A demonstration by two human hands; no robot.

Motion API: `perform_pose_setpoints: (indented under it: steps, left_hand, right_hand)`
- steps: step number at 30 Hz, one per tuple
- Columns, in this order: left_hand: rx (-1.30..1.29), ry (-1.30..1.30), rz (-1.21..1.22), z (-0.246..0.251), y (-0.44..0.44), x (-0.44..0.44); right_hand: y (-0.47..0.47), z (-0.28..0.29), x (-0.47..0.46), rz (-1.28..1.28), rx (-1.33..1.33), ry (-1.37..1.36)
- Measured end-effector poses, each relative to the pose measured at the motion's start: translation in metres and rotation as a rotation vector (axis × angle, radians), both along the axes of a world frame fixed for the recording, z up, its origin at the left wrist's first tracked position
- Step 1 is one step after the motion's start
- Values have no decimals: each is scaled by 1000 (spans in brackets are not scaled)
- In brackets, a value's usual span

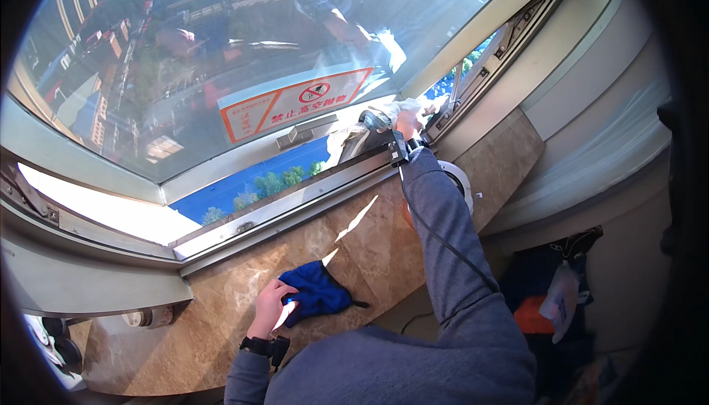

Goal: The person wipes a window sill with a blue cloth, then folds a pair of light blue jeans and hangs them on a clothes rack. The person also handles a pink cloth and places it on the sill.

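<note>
My left hand (270,304) is at the left edge of a blue cloth (318,291) on the brown marble sill (382,238), with thumb and fingers closed on that edge. A dark loop sticks out from the cloth's right corner. My right arm stretches to the lower right corner of the tilted-out window pane (221,44). There my right hand (409,122) grips a pale, bunched cloth (352,141) lying over the window frame (288,211). Glare and the hand hide part of this cloth. Both wrists wear dark straps with small devices.
Beneath my right forearm, a white round-rimmed object (458,175) is partly hidden. Metal stay arms (457,86) brace the sash at the right. A lidded jar (148,317) stands at the left. A plastic bag (560,299) is at the lower right. The opening drops to trees far below.
</note>
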State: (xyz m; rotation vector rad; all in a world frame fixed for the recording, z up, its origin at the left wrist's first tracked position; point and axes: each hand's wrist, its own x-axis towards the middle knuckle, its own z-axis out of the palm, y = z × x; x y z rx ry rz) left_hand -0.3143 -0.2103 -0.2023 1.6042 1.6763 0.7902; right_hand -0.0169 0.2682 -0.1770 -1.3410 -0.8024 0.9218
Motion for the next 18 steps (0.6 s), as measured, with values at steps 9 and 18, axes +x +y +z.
perform_pose_setpoints:
  steps: [9,18]
  left_hand:
    - [-6,7,-12,1,-1,-1]
    - [17,-6,-5,-2,-3,1]
  right_hand:
    - [-39,5,-61,-222,227,96]
    - [-67,-59,-1,45,305,-295]
